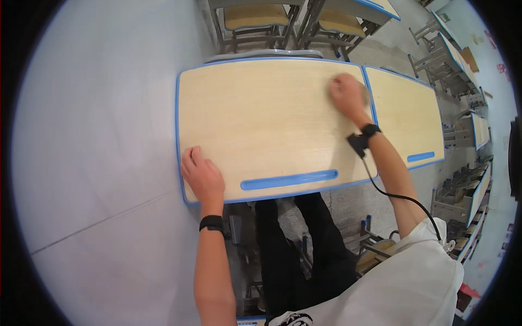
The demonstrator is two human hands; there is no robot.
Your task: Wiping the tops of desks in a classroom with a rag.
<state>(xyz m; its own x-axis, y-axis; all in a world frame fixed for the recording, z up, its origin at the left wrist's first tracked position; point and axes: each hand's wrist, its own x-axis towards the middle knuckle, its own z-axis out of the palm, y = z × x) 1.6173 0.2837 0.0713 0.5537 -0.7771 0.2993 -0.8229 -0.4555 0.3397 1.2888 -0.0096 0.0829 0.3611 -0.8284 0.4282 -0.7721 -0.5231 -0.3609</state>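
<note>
My left hand (pixel 202 176) rests on the near left corner of a school desk (pixel 261 118) with a pale wood-grain top and blue edging. Its fingers are loosely bent, and no object shows in it. Over the far right part of the same desktop is my right hand (pixel 346 95), curled and blurred. A dim brownish patch shows beside its outer edge; whether that is a held thing or shadow is unclear. A blue pen groove (pixel 289 180) runs along the desk's near side. Both wrists wear black straps.
A second desk (pixel 403 114) adjoins on the right. A pale wall (pixel 102 122) stands close along the left. Ahead are wooden-seated chairs (pixel 256 17). From the device at my right wrist, a black cable (pixel 401 197) runs up to the sleeve. More desks line the right side.
</note>
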